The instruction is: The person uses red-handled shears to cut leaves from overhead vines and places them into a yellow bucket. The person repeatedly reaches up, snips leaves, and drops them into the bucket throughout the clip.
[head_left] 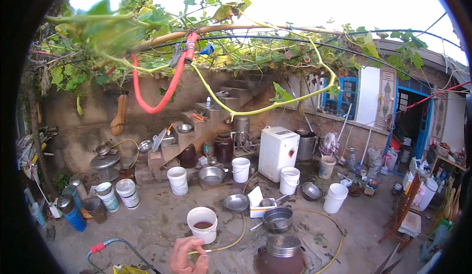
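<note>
My left hand [188, 256] reaches in at the bottom edge, its fingers bent and the thumb on the right. A yellow hose [236, 240] runs across the ground and meets the hand's outline between finger and thumb. Whether the hand grips the hose or only overlaps it in view, I cannot tell. Just beyond the hand stands a white plastic bucket [202, 233] with dark reddish liquid inside. To the right, a perforated metal steamer pot [283, 245] sits on a dark round lid or base [280, 264]. My right hand is out of view.
A two-handled metal pot [277, 220], a metal basin [236, 203] and a white foam box [262, 211] lie ahead. Behind them stands a white washing machine [276, 154]. Vines and a red padded loop [177, 80] hang overhead. A wooden chair [403, 215] is at right.
</note>
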`<state>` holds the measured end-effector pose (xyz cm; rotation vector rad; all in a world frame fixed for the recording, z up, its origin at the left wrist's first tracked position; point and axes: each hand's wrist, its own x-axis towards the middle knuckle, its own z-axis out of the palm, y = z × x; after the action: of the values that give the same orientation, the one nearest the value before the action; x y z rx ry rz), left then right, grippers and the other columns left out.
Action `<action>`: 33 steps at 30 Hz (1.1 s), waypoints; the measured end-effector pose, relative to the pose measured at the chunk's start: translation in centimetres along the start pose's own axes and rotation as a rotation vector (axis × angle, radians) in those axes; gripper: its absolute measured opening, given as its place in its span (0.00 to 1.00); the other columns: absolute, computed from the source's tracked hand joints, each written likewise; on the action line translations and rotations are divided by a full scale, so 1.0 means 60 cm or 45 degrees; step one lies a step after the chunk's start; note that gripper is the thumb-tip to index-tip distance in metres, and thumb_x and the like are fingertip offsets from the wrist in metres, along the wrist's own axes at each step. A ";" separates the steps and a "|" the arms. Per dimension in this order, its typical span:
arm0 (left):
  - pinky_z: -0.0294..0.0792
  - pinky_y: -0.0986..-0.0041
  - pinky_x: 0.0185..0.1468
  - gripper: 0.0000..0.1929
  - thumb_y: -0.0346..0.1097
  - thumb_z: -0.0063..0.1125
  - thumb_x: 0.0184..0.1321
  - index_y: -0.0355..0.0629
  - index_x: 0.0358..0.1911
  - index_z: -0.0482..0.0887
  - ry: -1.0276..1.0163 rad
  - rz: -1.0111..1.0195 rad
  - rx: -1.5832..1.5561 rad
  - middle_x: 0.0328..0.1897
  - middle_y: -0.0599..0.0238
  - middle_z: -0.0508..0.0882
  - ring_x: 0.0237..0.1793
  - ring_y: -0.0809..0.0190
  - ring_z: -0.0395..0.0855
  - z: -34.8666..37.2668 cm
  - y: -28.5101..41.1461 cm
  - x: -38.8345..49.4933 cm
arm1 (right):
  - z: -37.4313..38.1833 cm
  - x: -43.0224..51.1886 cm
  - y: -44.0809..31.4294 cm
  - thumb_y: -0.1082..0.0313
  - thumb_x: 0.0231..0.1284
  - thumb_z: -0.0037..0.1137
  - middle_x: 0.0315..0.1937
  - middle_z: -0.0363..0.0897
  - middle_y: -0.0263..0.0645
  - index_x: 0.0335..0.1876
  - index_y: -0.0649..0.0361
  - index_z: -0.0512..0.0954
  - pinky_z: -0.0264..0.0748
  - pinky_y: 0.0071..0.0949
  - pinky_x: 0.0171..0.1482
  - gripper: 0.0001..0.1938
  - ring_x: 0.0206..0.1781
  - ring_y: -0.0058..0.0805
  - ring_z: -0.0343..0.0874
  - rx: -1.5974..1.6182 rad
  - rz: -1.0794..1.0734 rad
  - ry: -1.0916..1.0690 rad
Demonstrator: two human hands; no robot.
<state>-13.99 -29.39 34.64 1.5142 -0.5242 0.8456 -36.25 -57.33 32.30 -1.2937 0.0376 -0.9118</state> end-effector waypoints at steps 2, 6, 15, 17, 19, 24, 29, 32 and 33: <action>0.69 0.79 0.41 0.14 0.22 0.58 0.60 0.35 0.50 0.82 -0.034 0.058 0.082 0.49 0.62 0.80 0.38 0.70 0.76 0.021 -0.025 -0.003 | -0.021 0.022 0.025 0.65 0.51 0.70 0.43 0.76 0.48 0.47 0.69 0.75 0.77 0.36 0.43 0.21 0.43 0.41 0.76 -0.056 0.052 -0.017; 0.71 0.78 0.41 0.13 0.22 0.59 0.60 0.36 0.49 0.83 0.027 0.101 0.152 0.48 0.63 0.81 0.38 0.70 0.76 0.063 -0.023 -0.001 | -0.060 0.076 0.082 0.65 0.56 0.68 0.38 0.79 0.45 0.45 0.70 0.77 0.78 0.32 0.43 0.18 0.38 0.34 0.78 -0.114 -0.074 -0.100; 0.74 0.67 0.48 0.11 0.30 0.60 0.62 0.36 0.46 0.84 0.008 0.164 0.594 0.45 0.55 0.82 0.43 0.56 0.81 0.119 0.028 -0.034 | -0.141 0.151 0.147 0.46 0.75 0.44 0.29 0.83 0.36 0.36 0.66 0.82 0.74 0.27 0.36 0.27 0.32 0.24 0.79 -0.645 0.258 -0.095; 0.74 0.66 0.49 0.11 0.31 0.60 0.62 0.37 0.46 0.84 -0.031 0.165 0.663 0.45 0.55 0.83 0.44 0.54 0.81 0.118 0.036 -0.041 | -0.146 0.169 0.151 0.50 0.76 0.46 0.30 0.84 0.37 0.36 0.67 0.81 0.75 0.29 0.37 0.24 0.32 0.25 0.78 -0.674 0.402 -0.114; 0.70 0.70 0.46 0.07 0.30 0.56 0.60 0.34 0.37 0.79 -0.068 0.166 0.858 0.38 0.62 0.79 0.40 0.61 0.75 0.108 0.040 -0.042 | -0.166 0.190 0.213 0.56 0.57 0.57 0.31 0.82 0.39 0.38 0.69 0.80 0.76 0.33 0.40 0.19 0.33 0.28 0.79 -0.579 0.386 -0.182; 0.67 0.72 0.46 0.11 0.29 0.56 0.60 0.30 0.44 0.81 0.122 -0.093 0.793 0.40 0.57 0.79 0.38 0.60 0.74 0.064 0.012 -0.055 | -0.130 0.211 0.229 0.61 0.33 0.72 0.35 0.82 0.41 0.39 0.71 0.79 0.77 0.31 0.43 0.25 0.38 0.30 0.81 -0.518 0.583 -0.218; 0.66 0.73 0.47 0.11 0.26 0.54 0.61 0.30 0.46 0.81 0.148 -0.113 0.768 0.44 0.57 0.79 0.39 0.63 0.74 0.028 -0.041 -0.048 | -0.098 0.220 0.257 0.66 0.33 0.71 0.35 0.81 0.39 0.39 0.70 0.79 0.77 0.29 0.42 0.23 0.37 0.28 0.80 -0.513 0.608 -0.223; 0.67 0.74 0.48 0.11 0.26 0.54 0.63 0.30 0.47 0.81 0.138 -0.209 0.784 0.43 0.59 0.78 0.40 0.65 0.75 0.011 -0.076 -0.033 | -0.055 0.226 0.270 0.67 0.32 0.70 0.35 0.81 0.39 0.38 0.69 0.79 0.76 0.29 0.42 0.22 0.37 0.27 0.80 -0.591 0.675 -0.220; 0.67 0.74 0.48 0.11 0.26 0.54 0.63 0.30 0.47 0.81 0.140 -0.247 0.766 0.43 0.59 0.78 0.40 0.65 0.75 0.004 -0.085 -0.027 | -0.040 0.230 0.277 0.67 0.32 0.70 0.35 0.81 0.39 0.38 0.69 0.79 0.76 0.29 0.41 0.22 0.37 0.27 0.80 -0.598 0.679 -0.229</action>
<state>-11.15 -29.20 30.12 2.0097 -0.0284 0.9754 -19.08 -67.67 23.96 -1.6840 0.4570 -0.3304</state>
